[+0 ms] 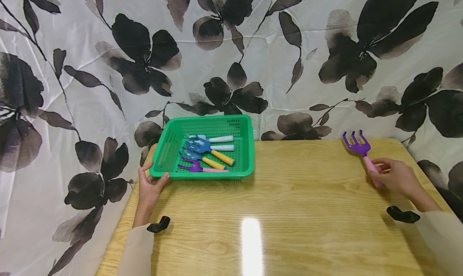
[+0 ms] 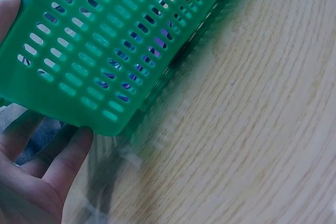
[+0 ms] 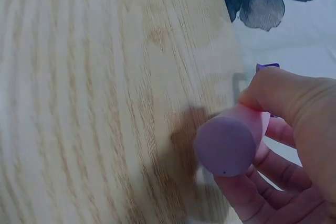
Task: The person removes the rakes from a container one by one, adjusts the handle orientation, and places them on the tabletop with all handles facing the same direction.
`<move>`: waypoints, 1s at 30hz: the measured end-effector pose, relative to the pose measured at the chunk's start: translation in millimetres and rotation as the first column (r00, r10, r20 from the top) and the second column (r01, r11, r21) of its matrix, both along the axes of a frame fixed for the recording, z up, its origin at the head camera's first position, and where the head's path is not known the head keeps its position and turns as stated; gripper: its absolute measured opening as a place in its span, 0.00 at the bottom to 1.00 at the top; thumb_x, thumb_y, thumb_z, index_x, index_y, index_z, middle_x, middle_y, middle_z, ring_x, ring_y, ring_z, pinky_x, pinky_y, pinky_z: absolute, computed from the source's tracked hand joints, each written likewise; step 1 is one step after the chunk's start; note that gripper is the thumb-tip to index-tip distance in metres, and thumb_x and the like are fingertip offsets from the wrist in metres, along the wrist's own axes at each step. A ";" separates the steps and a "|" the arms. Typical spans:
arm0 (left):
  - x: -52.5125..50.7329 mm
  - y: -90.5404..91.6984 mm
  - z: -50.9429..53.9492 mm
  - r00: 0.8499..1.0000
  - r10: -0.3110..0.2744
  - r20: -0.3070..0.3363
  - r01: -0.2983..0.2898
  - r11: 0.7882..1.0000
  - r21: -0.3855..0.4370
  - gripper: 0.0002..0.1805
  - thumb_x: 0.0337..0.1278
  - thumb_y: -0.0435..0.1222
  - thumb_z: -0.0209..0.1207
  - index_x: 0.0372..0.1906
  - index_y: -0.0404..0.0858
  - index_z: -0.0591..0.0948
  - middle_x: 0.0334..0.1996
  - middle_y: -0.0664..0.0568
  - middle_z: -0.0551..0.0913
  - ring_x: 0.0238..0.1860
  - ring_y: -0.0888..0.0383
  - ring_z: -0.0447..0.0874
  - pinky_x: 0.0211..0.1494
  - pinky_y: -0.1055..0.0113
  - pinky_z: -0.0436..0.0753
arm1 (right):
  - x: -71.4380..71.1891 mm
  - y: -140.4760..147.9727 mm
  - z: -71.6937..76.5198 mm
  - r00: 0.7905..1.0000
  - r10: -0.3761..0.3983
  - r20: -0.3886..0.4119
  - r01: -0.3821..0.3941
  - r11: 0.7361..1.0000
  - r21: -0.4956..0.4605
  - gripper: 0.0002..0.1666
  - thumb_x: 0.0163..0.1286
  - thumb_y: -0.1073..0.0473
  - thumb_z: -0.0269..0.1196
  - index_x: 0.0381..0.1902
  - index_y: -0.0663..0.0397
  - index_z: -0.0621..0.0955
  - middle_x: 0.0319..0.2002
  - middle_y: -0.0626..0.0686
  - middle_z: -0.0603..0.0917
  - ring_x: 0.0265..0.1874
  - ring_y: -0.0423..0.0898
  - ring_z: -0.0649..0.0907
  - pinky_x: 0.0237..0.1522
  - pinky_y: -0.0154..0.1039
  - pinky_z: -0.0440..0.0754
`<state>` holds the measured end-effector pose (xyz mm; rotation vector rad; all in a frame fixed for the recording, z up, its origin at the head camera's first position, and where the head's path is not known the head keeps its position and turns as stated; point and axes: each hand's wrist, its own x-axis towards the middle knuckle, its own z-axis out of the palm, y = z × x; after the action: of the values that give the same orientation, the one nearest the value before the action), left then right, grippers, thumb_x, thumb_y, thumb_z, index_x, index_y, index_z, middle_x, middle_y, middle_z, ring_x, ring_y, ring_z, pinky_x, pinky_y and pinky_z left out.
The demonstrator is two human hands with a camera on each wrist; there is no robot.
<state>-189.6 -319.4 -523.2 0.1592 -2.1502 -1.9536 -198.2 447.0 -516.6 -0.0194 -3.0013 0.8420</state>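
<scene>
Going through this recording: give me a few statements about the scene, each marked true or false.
1. The right grip holds a small pink-and-purple three-pronged rake. True.
2. The left grip touches the near left corner of a rectangular green perforated plastic basket. True.
3. In the head view, the basket is to the right of the held rake. False: it is to the left.
4. A blue-headed tool with a yellow handle lies in the basket. True.
5. The basket contains nothing purple. False: a purple-headed, pink-handled tool lies inside.
</scene>
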 end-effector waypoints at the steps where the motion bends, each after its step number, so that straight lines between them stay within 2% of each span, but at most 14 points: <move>1: 0.2 0.1 0.3 1.000 0.001 -0.001 -0.001 1.000 0.004 0.42 0.67 0.33 0.67 0.76 0.45 0.54 0.65 0.33 0.75 0.55 0.66 0.81 0.54 0.77 0.80 | -1.3 1.5 -0.9 1.000 -0.002 0.006 0.002 1.000 0.003 0.32 0.68 0.52 0.71 0.58 0.72 0.77 0.38 0.66 0.85 0.37 0.62 0.84 0.24 0.35 0.78; 5: 0.3 0.4 1.7 1.000 0.002 0.001 -0.002 1.000 0.014 0.42 0.67 0.33 0.66 0.76 0.46 0.54 0.66 0.33 0.74 0.55 0.66 0.82 0.54 0.77 0.80 | -4.3 6.3 -4.4 0.999 -0.005 0.032 0.005 1.000 0.011 0.33 0.68 0.50 0.71 0.57 0.73 0.77 0.37 0.64 0.85 0.36 0.58 0.83 0.25 0.36 0.77; 11: 0.5 0.5 1.4 1.000 0.001 0.003 -0.001 1.000 0.010 0.42 0.67 0.33 0.66 0.76 0.45 0.54 0.66 0.32 0.74 0.54 0.68 0.82 0.54 0.77 0.80 | -4.0 11.9 -8.0 0.998 -0.001 0.062 -0.001 1.000 0.027 0.36 0.67 0.48 0.72 0.57 0.75 0.76 0.38 0.66 0.85 0.36 0.60 0.83 0.27 0.38 0.77; 23: 0.5 -0.7 -1.8 1.000 -0.003 -0.010 0.003 1.000 0.024 0.42 0.66 0.33 0.67 0.76 0.44 0.54 0.64 0.30 0.74 0.53 0.67 0.83 0.53 0.76 0.81 | -4.7 10.3 -0.6 0.995 0.019 0.093 -0.022 0.999 0.031 0.40 0.67 0.47 0.72 0.58 0.78 0.74 0.42 0.72 0.84 0.39 0.65 0.83 0.30 0.38 0.77; 30: -0.7 -1.4 -3.8 1.000 -0.006 -0.009 0.006 1.000 0.023 0.43 0.67 0.33 0.67 0.77 0.45 0.54 0.64 0.31 0.75 0.53 0.67 0.84 0.53 0.76 0.81 | -3.7 10.3 -2.5 0.996 0.022 0.083 -0.026 0.999 0.047 0.37 0.67 0.49 0.72 0.57 0.77 0.75 0.38 0.67 0.85 0.35 0.58 0.82 0.29 0.38 0.76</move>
<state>-190.3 -320.8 -527.0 0.1482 -2.1262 -1.9786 -201.9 457.3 -519.1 -0.0170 -3.1038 0.7906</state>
